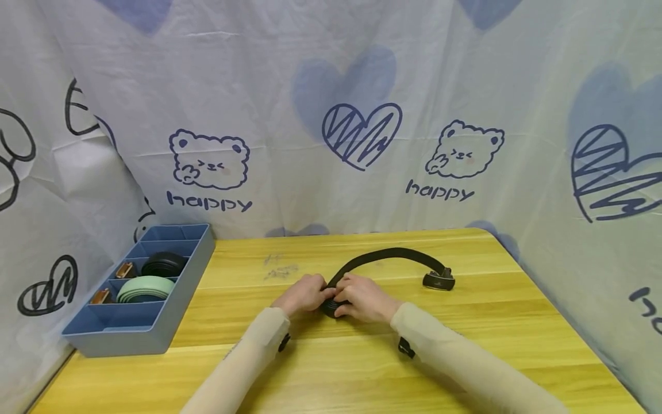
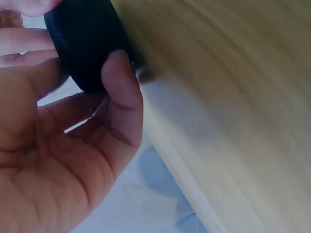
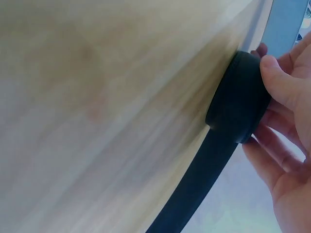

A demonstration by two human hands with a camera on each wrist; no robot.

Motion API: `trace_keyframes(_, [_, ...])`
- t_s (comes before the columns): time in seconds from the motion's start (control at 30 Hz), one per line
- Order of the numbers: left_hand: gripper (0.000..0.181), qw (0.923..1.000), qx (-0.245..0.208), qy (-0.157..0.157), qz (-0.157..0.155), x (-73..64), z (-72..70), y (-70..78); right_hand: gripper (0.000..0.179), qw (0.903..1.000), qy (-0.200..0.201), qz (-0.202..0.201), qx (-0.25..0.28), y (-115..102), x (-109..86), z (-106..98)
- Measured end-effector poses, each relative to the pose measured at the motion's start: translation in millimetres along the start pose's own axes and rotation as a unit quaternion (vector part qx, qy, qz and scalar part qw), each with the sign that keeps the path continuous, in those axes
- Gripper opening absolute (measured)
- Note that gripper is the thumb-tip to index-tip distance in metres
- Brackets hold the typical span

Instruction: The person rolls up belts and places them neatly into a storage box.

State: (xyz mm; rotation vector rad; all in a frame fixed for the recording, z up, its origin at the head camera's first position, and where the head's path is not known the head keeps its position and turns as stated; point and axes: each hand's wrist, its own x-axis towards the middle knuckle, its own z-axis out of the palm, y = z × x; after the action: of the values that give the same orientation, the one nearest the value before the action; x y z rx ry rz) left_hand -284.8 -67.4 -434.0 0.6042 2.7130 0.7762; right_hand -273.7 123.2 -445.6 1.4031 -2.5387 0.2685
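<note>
A black belt (image 1: 398, 253) lies on the table, one end wound into a coil (image 1: 331, 309) and the rest arching back and right to a dark buckle (image 1: 438, 280). Around the coil's left side, the left hand (image 1: 305, 294) holds it between thumb and fingers. The right hand (image 1: 366, 299) grips the coil from the right. From the left wrist, the coil (image 2: 87, 43) appears on edge, with the thumb against it. In the right wrist view, thumb and fingers pinch the coil (image 3: 238, 97), and the flat strap (image 3: 197, 184) runs away from it.
On the left stands a blue divided box (image 1: 181, 313). Its compartments hold a coiled black belt (image 1: 164, 264) and a coiled mint-green belt (image 1: 146, 287), each beside a brownish buckle. Printed white cloth (image 1: 289, 190) hangs behind and beside the wooden table (image 1: 476, 351).
</note>
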Motion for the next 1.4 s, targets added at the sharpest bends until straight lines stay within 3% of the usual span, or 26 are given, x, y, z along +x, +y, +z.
trace_keyframes(0.2, [0.038,0.9997,-0.02,-0.008,0.013,1.4,-1.8,-4.3,0.024,0.9994,-0.032,-0.011,0.004,5.4,-1.4,-4.7])
trace_keyframes(0.4, [0.039,0.9999,-0.007,0.001,0.01,4.4,-2.7,-1.0,0.023,0.9976,-0.062,0.028,0.016,-3.8,-3.8,-8.0])
trace_keyframes(0.63, [0.036,0.9998,-0.014,0.01,-0.007,2.1,-0.8,4.5,0.025,0.9966,-0.027,0.077,0.008,-16.6,-1.1,-2.6])
trace_keyframes(0.77, [0.036,0.9994,-0.025,0.013,-0.022,0.8,0.3,3.7,0.025,0.995,-0.028,0.095,0.016,-16.9,-0.2,-1.7])
trace_keyframes(1.17, [0.03,0.9942,-0.098,-0.026,-0.035,2.6,0.5,-4.7,0.024,0.9987,-0.05,0.009,-0.003,1.2,-1.7,-7.1])
trace_keyframes(1.4, [0.029,0.9958,-0.087,-0.013,-0.022,5.9,1.9,-4.4,0.024,0.9975,-0.066,0.027,-0.003,-2.8,-1.1,-11.6])
